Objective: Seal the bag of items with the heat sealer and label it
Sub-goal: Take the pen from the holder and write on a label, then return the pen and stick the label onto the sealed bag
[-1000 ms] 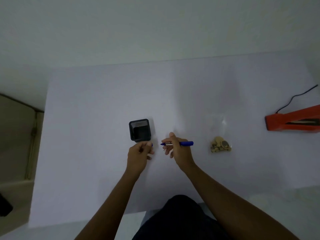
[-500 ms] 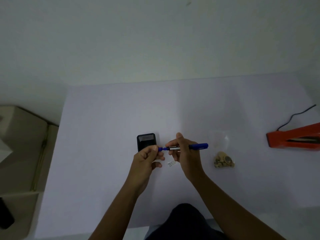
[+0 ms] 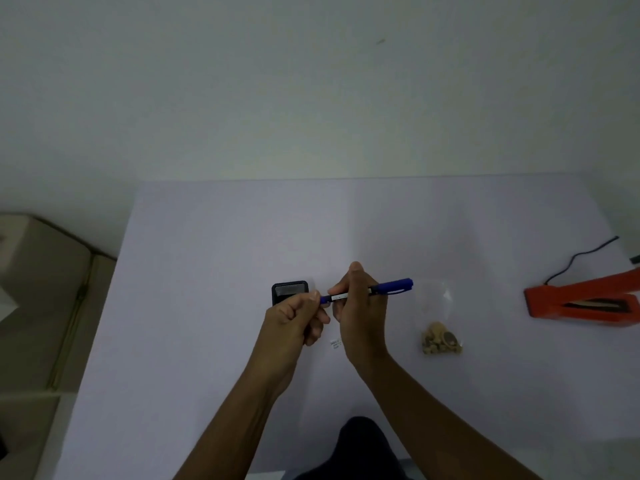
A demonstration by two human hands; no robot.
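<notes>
Pale table (image 3: 207, 271): your right hand (image 3: 362, 317) grips a blue pen (image 3: 370, 292), your left hand (image 3: 294, 320) pinches its tip end; the clear bag (image 3: 440, 327) lies just right, the orange sealer (image 3: 581, 303) far right.

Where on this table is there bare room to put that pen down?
The table's whole left side, left of the black holder, is bare, as is the far strip. It is crowded from the hands to the bag; the orange sealer takes the right edge.
</notes>
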